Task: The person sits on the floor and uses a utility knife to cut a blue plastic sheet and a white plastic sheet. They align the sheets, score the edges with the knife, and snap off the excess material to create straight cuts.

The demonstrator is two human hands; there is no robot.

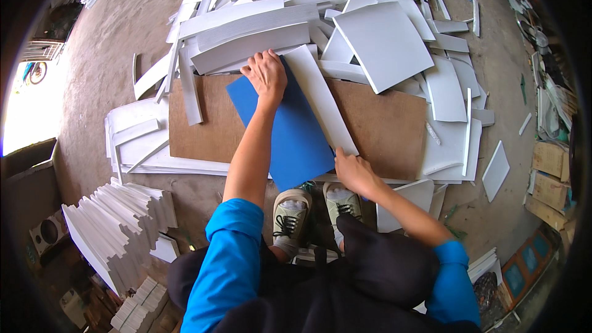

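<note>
A blue rectangular board (296,129) lies at a slant across a brown wooden board (382,123). Along its right edge runs a long white strip (324,98). My left hand (266,77) presses down near the blue board's far end, its fingers bent and closed at the edge. At the near right corner, beside the strip's near end, my right hand (354,171) is closed around a slim tool that looks like a cutter knife. A dark tip (333,150) of it shows at the blue board's edge; the palm and fingers hide most of the handle.
White offcuts (253,28) are heaped beyond the wooden board, with a large white panel (383,43) on top. White sheets (145,142) lie under the board. A stack of white pieces (120,225) stands at the near left. My shoes (290,219) are close to the near edge.
</note>
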